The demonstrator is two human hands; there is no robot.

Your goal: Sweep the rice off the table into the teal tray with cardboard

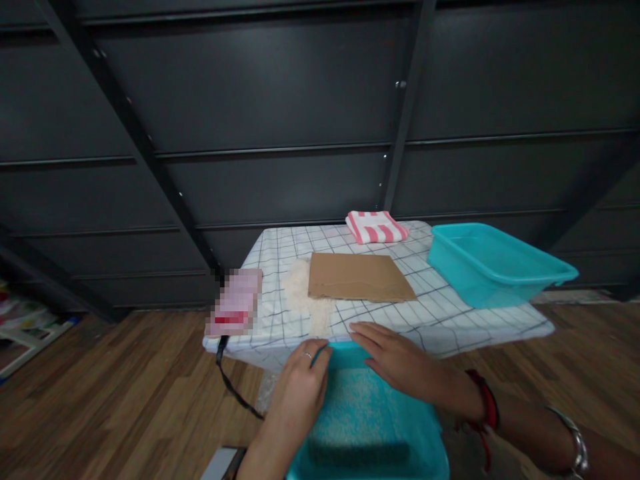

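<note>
A teal plastic tub [367, 407] stands below the table's front edge, with pale grains, probably rice, scattered over its inside. My left hand [303, 380] is closed around its far left rim, fingers bent over the edge. Over the far right side of the tub, my right hand [397, 353] is stretched out with its fingers extended at the table's edge, and nothing shows in it. Just beyond my hands, a heap of pale grains [299, 287] lies on the checked cloth [280, 243] and trails to the front edge. Flat cardboard [357, 277] rests beside the heap.
Another teal tub [500, 263] sits at the table's right side. A folded pink-and-white striped towel [376, 227] lies at the back. On the left edge is a blurred pink item [235, 303], with a black strap [233, 387] hanging below. A dark panelled wall [280, 100] stands behind.
</note>
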